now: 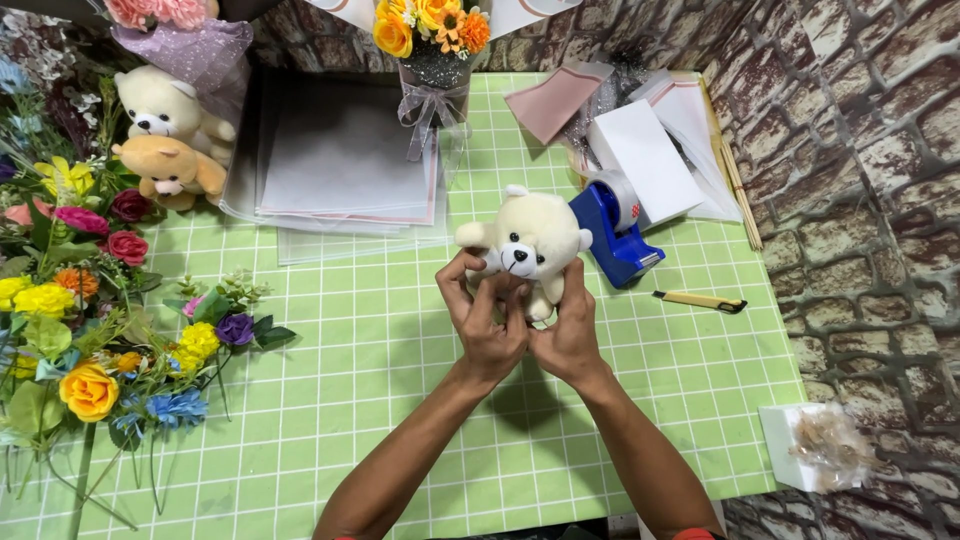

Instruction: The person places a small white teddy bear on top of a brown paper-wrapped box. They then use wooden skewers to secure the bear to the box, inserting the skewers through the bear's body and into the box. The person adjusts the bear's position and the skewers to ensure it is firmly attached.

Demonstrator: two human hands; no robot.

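Both forearms rise from the near edge, elbows cut off, and the left hand (487,325) and right hand (567,335) meet over the green checked table (400,420), fingers curled around the lower half of a cream teddy bear (528,245). Its legs are mostly hidden behind the fingers. Held upright just left of a blue tape dispenser (615,235), the bear faces the camera, head toward the far side.

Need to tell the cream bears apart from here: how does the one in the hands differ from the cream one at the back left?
The held bear is lifted above the table in both hands; the back-left cream bear sits untouched above a tan bear, beside the flowers. Both are cream with dark noses.
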